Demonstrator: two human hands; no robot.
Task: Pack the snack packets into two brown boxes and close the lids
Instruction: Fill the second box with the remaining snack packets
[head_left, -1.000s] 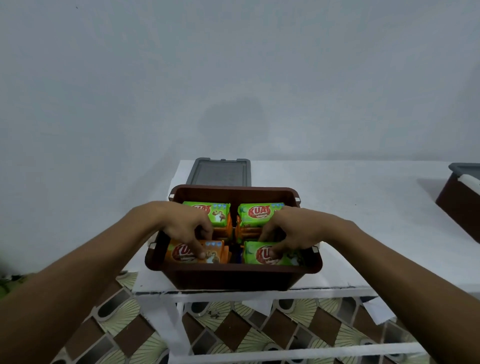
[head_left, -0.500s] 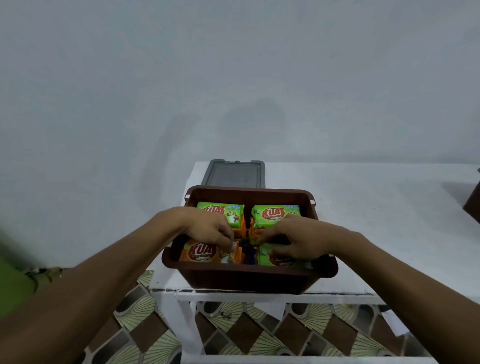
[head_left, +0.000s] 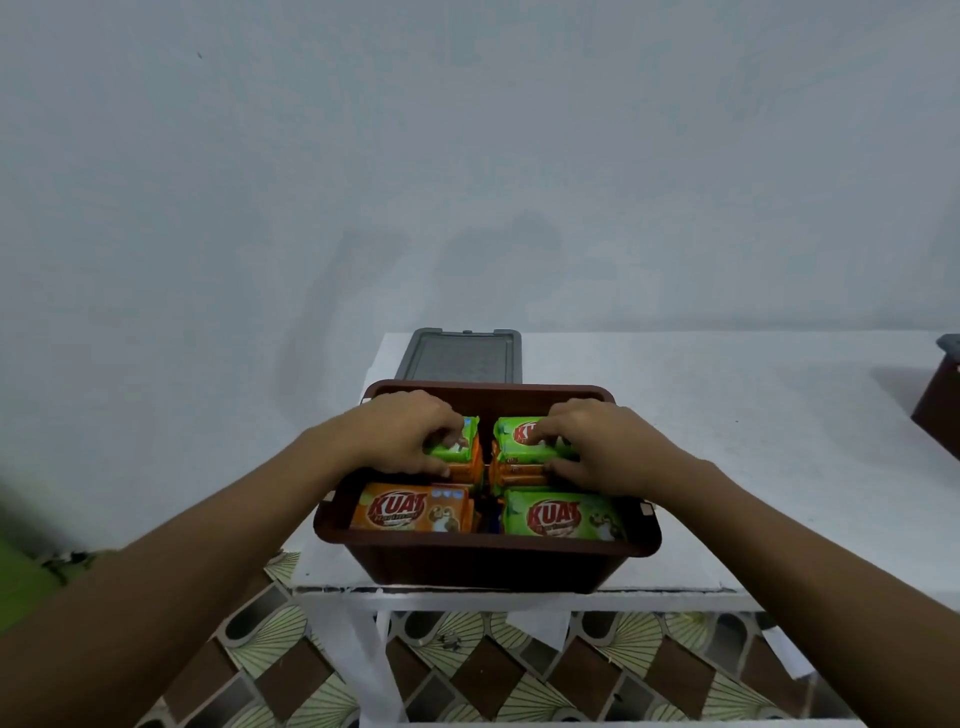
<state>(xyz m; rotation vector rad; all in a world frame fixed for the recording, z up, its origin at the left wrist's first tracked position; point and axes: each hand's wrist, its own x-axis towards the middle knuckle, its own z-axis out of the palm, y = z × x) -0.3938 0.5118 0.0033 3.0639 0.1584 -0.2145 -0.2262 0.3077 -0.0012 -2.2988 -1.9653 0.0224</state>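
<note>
Front-left orange packet (head_left: 413, 512): you read red "KUAT" logo; smaller line beneath too blurred. Front-right green packet (head_left: 563, 515): same "KUAT". Back-right green packet (head_left: 515, 441): only "K" and part-letter clear of your right hand (head_left: 602, 447). Back-left green packet (head_left: 458, 449): logo hidden under your left hand (head_left: 405, 434).

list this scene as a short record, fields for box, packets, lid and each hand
box: brown box, open, at the near edge of the white table
near row: orange packet left, near-right green packet right
left hand: grips far-left green packet
right hand: grips far-right green packet
lid: grey lid, flat behind the box
other: second brown box, cut off at right edge
</note>
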